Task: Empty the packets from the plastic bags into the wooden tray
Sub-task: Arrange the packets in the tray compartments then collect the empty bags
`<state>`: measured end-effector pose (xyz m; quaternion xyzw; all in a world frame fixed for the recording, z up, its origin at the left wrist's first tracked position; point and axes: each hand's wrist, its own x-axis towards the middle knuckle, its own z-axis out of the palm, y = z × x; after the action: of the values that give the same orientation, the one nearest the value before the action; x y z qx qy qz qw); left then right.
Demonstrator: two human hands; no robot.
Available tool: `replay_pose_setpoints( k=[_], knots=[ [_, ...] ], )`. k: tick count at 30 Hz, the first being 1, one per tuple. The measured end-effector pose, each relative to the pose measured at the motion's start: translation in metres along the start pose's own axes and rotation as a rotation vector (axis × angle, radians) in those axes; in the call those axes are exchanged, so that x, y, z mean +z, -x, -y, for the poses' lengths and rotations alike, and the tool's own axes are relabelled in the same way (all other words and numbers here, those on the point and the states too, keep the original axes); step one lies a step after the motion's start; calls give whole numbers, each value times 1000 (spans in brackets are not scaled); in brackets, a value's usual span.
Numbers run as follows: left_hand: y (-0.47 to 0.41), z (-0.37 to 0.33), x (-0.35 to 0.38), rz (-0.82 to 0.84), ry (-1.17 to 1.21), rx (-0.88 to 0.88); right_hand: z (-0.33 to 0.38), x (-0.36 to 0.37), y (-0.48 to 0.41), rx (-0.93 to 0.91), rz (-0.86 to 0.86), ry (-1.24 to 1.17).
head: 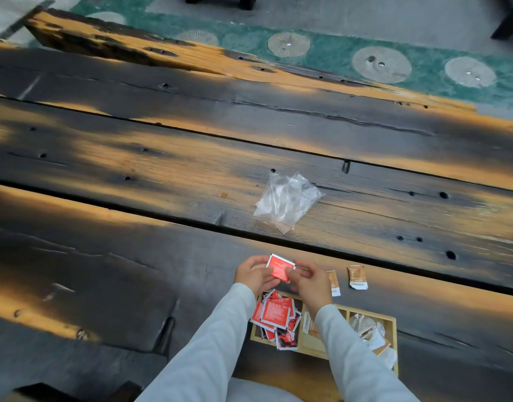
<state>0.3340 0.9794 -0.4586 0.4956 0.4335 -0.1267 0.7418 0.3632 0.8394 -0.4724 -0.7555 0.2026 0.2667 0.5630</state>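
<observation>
My left hand (254, 274) and my right hand (310, 281) together hold a small stack of red packets (279, 268) just above the table, beyond the wooden tray (391, 324). The tray lies under my forearms and has compartments. Its left compartment holds a pile of red packets (275, 320), its right one pale brown and white packets (368, 332), and the middle one is mostly hidden by my right arm. Empty clear plastic bags (287, 201) lie crumpled farther out on the table.
Two brown packets lie loose on the dark wooden plank table (133, 256): one (357, 277) right of my right hand, one (333, 282) partly hidden behind it. A green patterned rug (423, 68) covers the floor beyond the table's far edge.
</observation>
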Motion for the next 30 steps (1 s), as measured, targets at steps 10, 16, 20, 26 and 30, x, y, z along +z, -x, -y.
replay_pose_setpoints(
  k=[10,16,20,26,30],
  knots=[
    [35,59,-28,-195,-644,151,-40,-12,36,-74,51,261],
    [40,75,-23,-227,-673,139,-59,-12,50,-93,-17,527],
    [46,80,-17,-241,-662,118,-61,-13,56,-136,-46,613],
    [49,87,-13,-266,-646,119,-61,-10,59,-169,-37,711],
    [49,85,-13,-286,-614,115,-58,-12,59,-152,-7,710]
  ],
)
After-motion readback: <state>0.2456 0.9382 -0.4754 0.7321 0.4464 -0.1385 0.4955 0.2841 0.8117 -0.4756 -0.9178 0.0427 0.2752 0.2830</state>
